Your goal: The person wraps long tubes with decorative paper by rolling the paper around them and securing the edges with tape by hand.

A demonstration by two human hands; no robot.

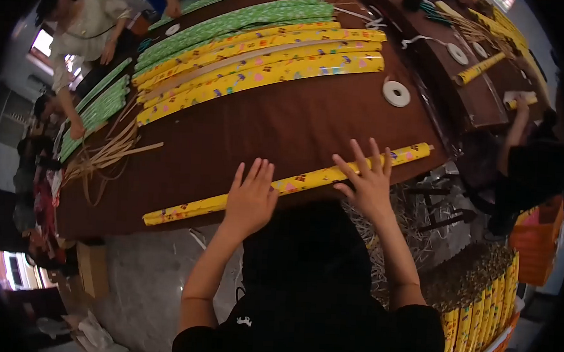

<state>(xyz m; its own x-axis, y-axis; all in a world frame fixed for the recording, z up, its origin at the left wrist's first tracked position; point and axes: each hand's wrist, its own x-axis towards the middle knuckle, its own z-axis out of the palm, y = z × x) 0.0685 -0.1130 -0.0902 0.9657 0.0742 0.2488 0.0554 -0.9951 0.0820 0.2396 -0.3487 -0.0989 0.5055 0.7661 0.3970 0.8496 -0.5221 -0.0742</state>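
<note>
A long, thin roll of yellow patterned wrapping paper [314, 178] lies along the near edge of the brown-covered table [285, 122]. My left hand [251, 200] rests flat on it, left of its middle, fingers together and stretched out. Farther right, my right hand [369, 184] lies over the same roll with its fingers spread. Neither hand grips the roll. Beyond them lie several wide sheets of yellow patterned paper [261, 86], with green patterned paper [232, 30] behind. A white roll of tape [396, 93] lies flat to the right of the sheets.
Brown strips [114, 154] lie at the table's left end, beside green rolls [100, 115]. A co-worker [92, 29] stands there; another person's arm [517, 134] is at the right. An orange crate [493, 346] of upright yellow rolls stands lower right. Paper scraps [396, 239] lie below the table.
</note>
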